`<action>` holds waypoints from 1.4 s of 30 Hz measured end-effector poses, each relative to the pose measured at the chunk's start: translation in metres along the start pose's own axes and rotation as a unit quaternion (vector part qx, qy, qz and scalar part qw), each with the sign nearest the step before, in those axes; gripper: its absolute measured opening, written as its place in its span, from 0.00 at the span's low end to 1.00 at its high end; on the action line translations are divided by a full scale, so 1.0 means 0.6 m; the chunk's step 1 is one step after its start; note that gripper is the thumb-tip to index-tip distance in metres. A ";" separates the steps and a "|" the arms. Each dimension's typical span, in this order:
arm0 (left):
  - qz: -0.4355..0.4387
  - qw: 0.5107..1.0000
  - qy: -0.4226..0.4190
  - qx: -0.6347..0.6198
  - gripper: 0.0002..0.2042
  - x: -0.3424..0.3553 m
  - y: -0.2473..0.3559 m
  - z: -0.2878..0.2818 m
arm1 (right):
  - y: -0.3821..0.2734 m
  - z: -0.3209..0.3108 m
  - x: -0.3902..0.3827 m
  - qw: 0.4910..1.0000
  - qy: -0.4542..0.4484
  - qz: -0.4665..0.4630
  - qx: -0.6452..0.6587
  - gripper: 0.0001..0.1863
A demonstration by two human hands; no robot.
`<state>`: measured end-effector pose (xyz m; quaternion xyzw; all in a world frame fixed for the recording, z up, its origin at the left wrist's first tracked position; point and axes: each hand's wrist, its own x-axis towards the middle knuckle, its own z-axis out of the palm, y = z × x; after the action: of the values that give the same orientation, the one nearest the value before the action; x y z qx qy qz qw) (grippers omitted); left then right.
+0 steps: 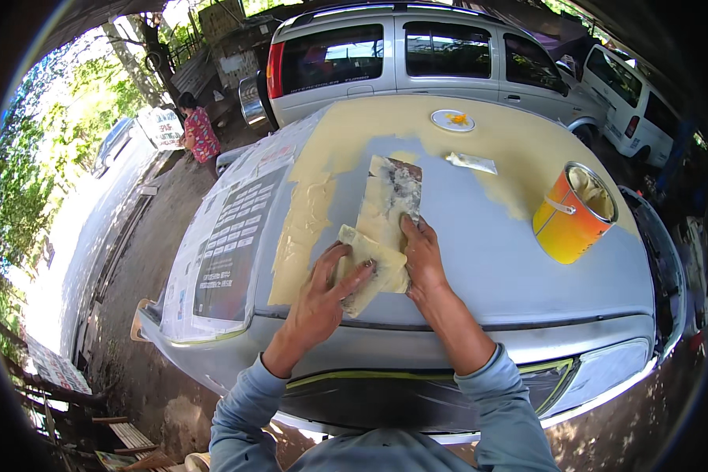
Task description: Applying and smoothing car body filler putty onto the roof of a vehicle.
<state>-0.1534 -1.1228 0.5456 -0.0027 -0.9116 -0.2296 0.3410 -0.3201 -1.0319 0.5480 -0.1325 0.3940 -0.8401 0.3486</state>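
Note:
My left hand (320, 293) grips a putty spreader (360, 302), a squarish flat piece coated in cream filler. In my right hand (424, 258) is a long mixing board (391, 185) smeared with cream and grey putty, tilted up away from me. The spreader's edge overlaps the board's lower end. Both are held over a car roof (480, 267) of grey primer. Cream filler (310, 216) lies in ridged strokes left of the board, and a wider, smoother coat covers the roof's far side.
An orange-yellow can (556, 236) of filler stands open at the roof's right. Beyond the board lie a white tube (472, 163) and a round lid (452, 120) with orange paste. Newspaper (232, 244) masks the left side. A silver van (425, 63) stands behind; a person (200, 135) is far left.

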 end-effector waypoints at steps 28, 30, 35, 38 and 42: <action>-0.291 0.890 0.004 -0.350 0.15 -0.119 0.157 0.008 | -0.040 -0.053 -0.151 0.934 0.107 -0.274 -0.200 0.16; -0.358 0.875 -0.087 -0.315 0.17 -0.146 0.143 -0.013 | -0.045 -0.050 -0.140 0.961 0.069 -0.203 -0.173 0.19; -0.314 0.866 0.239 -0.306 0.22 -0.260 0.042 -0.038 | -0.055 -0.054 -0.108 0.999 -0.001 -0.014 -0.047 0.19; -0.389 0.818 0.375 -0.197 0.27 -0.357 -0.085 -0.098 | -0.055 -0.061 -0.100 0.997 -0.003 0.032 -0.064 0.19; -0.409 0.656 0.459 -0.439 0.17 -0.464 -0.230 -0.172 | -0.048 -0.058 -0.091 0.992 0.000 0.045 -0.117 0.21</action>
<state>0.1018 -1.2474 0.3828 0.3266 -0.3420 -0.6910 0.5467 -0.3121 -0.9615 0.5496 -0.1546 0.4951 -0.7717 0.3679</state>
